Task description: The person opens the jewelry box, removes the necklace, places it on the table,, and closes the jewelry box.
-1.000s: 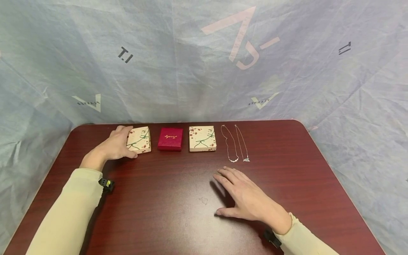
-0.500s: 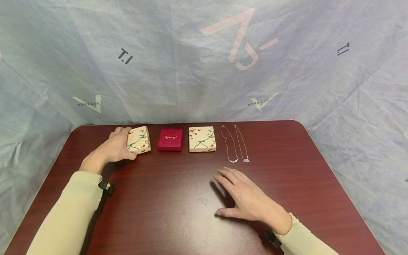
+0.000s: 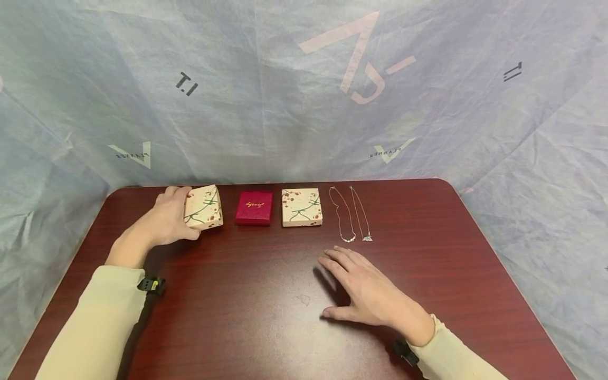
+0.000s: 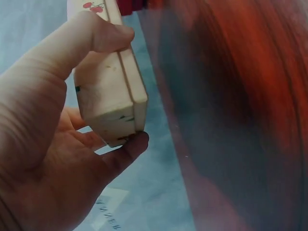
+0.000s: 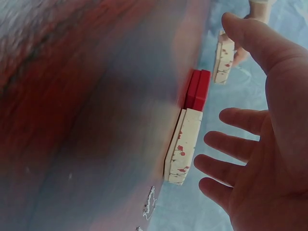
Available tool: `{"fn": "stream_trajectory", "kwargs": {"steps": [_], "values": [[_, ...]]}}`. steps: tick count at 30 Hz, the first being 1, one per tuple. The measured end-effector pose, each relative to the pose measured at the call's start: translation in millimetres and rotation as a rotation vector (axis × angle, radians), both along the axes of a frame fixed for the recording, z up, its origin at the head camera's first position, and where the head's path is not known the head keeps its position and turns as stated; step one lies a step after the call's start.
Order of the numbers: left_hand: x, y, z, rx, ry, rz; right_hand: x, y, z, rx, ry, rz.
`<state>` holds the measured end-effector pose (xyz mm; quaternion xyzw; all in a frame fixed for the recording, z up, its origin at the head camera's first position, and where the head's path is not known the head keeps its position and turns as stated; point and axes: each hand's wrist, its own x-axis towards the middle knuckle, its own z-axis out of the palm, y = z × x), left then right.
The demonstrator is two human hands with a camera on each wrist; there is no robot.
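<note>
At the left, the left hand [image 3: 166, 220] is clamped on the left floral box [image 3: 205, 207]: the thumb presses the near side, the other fingers lie around the far part, partly hidden. The left wrist view shows the box tilted and clear of the tabletop [image 3: 237, 316], with a seam [image 4: 127, 84] along its side and the thumb lying across it.

We judge the box to be card: light, stiff and only mildly slippery, with corners that could dent under a hard squeeze. We consider opposite sides the sound place to hold, with pressure spanning the seam, since the two parts could slide apart if only one is taken. Whether it contains anything, we cannot tell.

Next, we record the red box [image 3: 254, 207], flat near the back edge and apart from its neighbours. The right floral box [image 3: 301, 207] lies flat beyond it.

Further right lie the left necklace [image 3: 349, 239] and the right necklace [image 3: 367, 238], side by side, pendants towards the person. We rate their thin chains as fragile.

The right hand [image 3: 370, 295] is spread, thumb apart from fingers, and holds nothing. Its fingertips are near the pendants without touching; whether it rests on the wood we cannot tell.
</note>
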<state>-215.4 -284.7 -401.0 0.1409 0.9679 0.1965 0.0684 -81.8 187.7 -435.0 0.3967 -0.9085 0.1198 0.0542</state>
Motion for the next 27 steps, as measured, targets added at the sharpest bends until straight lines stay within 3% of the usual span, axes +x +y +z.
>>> {"fn": "stream_trajectory", "kwargs": {"steps": [13, 27], "values": [[34.9, 37, 19.0, 0.027, 0.131, -0.056, -5.5, 0, -1.6, -0.008, 0.020, -0.006], [61.5, 74, 22.6, 0.007, 0.211, -0.119, -7.6, -3, 6.4, 0.006, 0.013, -0.016]]}}
